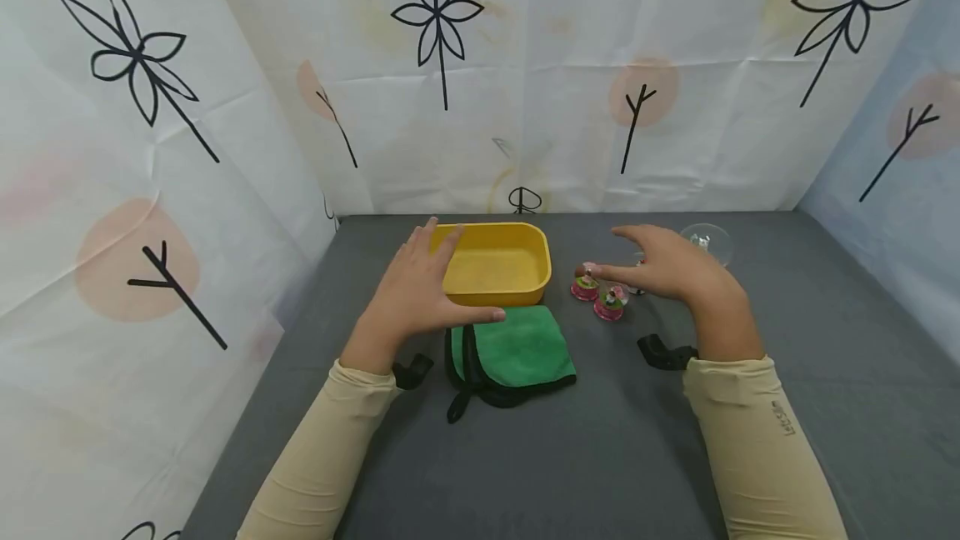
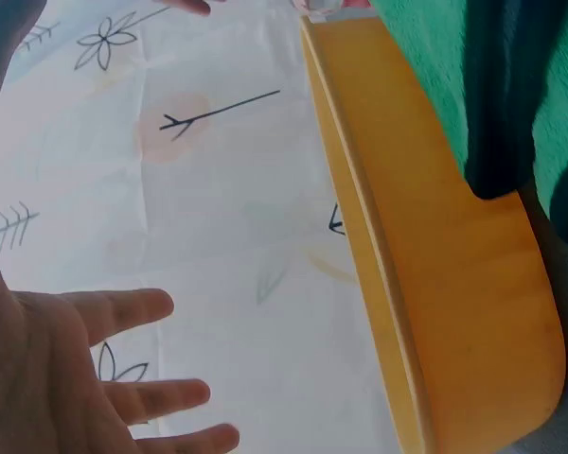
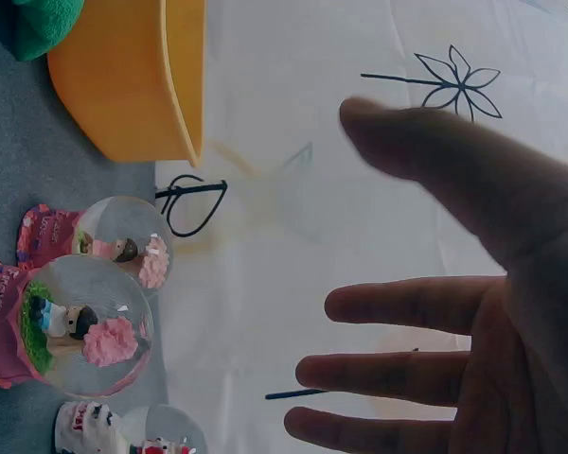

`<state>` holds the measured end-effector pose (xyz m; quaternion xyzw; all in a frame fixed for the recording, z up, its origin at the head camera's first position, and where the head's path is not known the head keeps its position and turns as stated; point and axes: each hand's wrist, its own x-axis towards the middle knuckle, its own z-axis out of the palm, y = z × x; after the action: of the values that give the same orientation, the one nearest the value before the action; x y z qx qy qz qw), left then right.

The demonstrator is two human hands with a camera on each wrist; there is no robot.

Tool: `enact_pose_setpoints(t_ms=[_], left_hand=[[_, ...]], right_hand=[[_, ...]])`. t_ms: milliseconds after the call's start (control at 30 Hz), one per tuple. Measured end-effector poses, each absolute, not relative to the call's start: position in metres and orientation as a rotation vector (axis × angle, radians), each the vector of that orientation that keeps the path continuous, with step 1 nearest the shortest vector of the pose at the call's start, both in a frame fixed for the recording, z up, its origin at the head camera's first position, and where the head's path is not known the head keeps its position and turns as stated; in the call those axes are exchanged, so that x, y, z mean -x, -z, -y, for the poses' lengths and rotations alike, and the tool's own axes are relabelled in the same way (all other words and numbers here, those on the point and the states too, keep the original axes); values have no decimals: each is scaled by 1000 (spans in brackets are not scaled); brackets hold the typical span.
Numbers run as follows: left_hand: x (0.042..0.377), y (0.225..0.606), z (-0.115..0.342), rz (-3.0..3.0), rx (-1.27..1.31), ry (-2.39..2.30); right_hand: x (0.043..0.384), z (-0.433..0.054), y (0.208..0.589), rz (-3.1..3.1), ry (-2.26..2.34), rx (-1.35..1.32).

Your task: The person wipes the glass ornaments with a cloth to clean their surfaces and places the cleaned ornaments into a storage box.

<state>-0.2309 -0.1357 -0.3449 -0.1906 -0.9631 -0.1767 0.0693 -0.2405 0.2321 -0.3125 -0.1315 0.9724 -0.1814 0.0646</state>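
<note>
My left hand [image 1: 412, 294] hovers with fingers spread at the left end of a yellow plastic tub [image 1: 498, 300], holding nothing. A folded green cloth [image 1: 517, 348] with black edging and a loop lies in front of the tub. On the right, my right hand [image 1: 671, 265] is raised with its fingers extended and nothing in it. Near it stand two pink-based snow globes [image 1: 609, 304] with small figures inside. The right wrist view also shows a white-based snow globe [image 3: 90, 430], partly cut off; in the head view the right hand largely hides it.
A clear round dome [image 1: 712, 244] stands behind the right hand, partly covered by it. The grey tabletop [image 1: 525, 465] meets a white cloth backdrop [image 1: 555, 132] with drawn flowers at the back and sides. Black wrist straps [image 1: 663, 352] show at both wrists.
</note>
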Motion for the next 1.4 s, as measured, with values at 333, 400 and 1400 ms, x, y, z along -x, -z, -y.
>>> enact_pose_setpoints(t_ms=[333,400,1400], left_hand=[[216,351,124,2749,875,596],[213,351,119,2733,946,602],[203,382,76,2968,1185,452]], right_hand=[[239,-215,328,-2949,685,551],[236,-214,329,-2940,752,582],[239,-265,348,-2812,823,497]])
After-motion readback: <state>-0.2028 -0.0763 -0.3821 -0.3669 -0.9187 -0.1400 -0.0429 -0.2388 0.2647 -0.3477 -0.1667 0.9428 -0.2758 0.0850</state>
